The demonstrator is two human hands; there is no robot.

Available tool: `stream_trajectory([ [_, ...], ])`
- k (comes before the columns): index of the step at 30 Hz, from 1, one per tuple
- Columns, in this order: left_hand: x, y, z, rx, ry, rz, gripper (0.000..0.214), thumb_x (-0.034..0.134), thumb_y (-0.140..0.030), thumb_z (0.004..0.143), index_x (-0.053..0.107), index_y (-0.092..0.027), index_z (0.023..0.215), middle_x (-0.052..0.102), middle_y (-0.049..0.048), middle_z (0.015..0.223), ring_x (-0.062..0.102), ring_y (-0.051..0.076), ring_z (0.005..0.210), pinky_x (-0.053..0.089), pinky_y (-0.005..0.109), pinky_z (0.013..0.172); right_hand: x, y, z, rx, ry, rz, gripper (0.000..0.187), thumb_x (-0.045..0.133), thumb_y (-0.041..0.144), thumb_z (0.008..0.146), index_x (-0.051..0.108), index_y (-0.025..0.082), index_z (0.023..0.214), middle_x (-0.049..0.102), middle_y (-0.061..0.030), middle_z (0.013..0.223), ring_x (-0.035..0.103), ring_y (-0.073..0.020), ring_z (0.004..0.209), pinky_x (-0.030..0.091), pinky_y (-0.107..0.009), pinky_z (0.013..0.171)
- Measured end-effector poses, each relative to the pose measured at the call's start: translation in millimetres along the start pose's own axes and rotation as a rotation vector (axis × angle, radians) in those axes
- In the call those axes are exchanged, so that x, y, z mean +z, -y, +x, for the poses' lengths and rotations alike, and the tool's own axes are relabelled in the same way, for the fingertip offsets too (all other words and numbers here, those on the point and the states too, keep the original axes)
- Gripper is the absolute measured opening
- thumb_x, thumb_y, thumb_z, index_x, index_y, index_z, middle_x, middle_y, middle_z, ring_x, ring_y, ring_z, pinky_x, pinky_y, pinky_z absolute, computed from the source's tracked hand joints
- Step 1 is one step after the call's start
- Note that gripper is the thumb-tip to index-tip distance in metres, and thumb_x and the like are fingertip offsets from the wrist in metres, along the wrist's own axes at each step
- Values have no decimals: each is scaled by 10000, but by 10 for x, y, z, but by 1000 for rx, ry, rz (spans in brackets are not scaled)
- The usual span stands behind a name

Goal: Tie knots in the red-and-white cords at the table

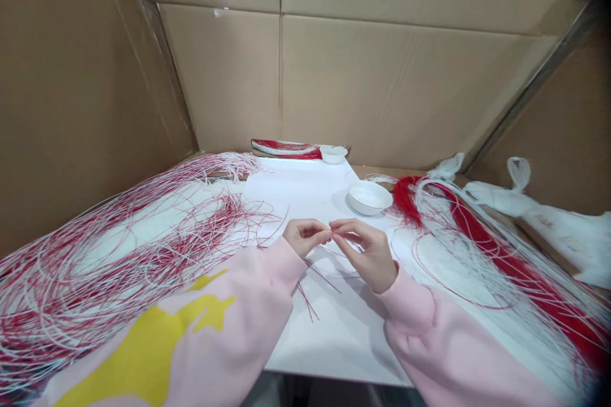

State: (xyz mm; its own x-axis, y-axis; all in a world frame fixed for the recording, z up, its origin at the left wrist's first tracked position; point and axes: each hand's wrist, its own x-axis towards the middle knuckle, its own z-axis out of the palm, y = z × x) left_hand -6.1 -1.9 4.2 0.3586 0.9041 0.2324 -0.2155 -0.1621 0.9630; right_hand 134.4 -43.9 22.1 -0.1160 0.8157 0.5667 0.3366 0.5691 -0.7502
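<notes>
My left hand [305,236] and my right hand [365,253] meet above a white board [296,194], with their fingertips pinching a thin strand [330,230] between them. The strand is too fine to follow far. A few short red strands [308,300] lie on the board below my hands. To the left spreads a large tangle of red and white strands [119,254]. A thick red and white bundle [496,248] lies to the right, close to my right hand.
A white bowl [368,197] stands on the board beyond my hands, and a small white dish [333,154] sits at the far edge by a tray of red and white strands [286,149]. Cardboard walls [382,82] surround the bench. White plastic [539,216] lies at the right.
</notes>
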Motion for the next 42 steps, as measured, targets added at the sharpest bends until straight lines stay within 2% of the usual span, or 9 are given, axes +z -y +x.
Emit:
stream_trajectory([
  [5,27,-35,-12,17,-7,38,232,651,-321,582,569,-105,591,533,6,548,474,83,527,386,205,532,11,2,-4,11,7,2,28,537,161,719,558,173,733,599,-63,863,581,-161,822,521,-304,703],
  [10,4,-13,14,73,-83,116,174,595,-270,633,530,-112,603,488,-16,548,439,70,527,352,191,526,-19,-4,8,64,-21,-83,105,479,80,661,443,177,645,603,-54,870,574,-164,831,508,-303,676],
  [17,-38,55,38,107,-73,197,183,566,-290,665,533,-113,634,500,-6,572,455,82,548,366,202,546,-11,-59,20,16,10,-175,64,499,193,737,552,179,768,621,-65,901,580,-178,853,489,-310,691],
  [22,-127,84,105,114,-110,351,190,537,-281,690,578,-128,796,583,36,728,525,114,673,391,207,587,-90,-235,79,-27,-9,-233,49,457,185,765,503,182,747,618,-70,926,574,-184,873,479,-331,713],
  [25,-216,86,148,144,-106,582,206,500,-234,705,567,-147,879,592,40,787,530,120,689,392,206,562,-162,-398,127,-42,68,-370,72,406,147,777,467,178,753,593,-92,1002,545,-198,931,443,-385,781],
  [27,-266,94,163,185,-54,754,207,489,-190,698,558,-148,889,588,37,804,523,118,681,405,222,596,-178,-479,141,-71,154,-440,98,393,122,770,476,172,768,585,-104,1009,526,-206,955,415,-408,820],
  [32,-311,142,163,212,61,1105,231,487,-185,687,546,-167,909,562,41,860,513,155,776,413,273,703,-108,-532,121,-145,331,-457,190,412,110,758,530,183,887,591,-84,995,452,-206,1068,416,-380,857],
  [36,-294,144,151,170,98,1193,230,469,-201,704,540,-180,922,550,38,888,506,166,829,412,280,723,-74,-545,113,-188,417,-528,198,386,103,774,540,186,867,602,-82,948,400,-207,1122,387,-397,897],
  [42,-271,108,133,115,115,1234,230,467,-210,711,539,-189,928,542,39,908,501,175,862,413,284,716,-88,-543,131,-200,437,-579,234,389,96,767,535,180,930,595,-85,972,410,-211,1116,374,-406,901],
])
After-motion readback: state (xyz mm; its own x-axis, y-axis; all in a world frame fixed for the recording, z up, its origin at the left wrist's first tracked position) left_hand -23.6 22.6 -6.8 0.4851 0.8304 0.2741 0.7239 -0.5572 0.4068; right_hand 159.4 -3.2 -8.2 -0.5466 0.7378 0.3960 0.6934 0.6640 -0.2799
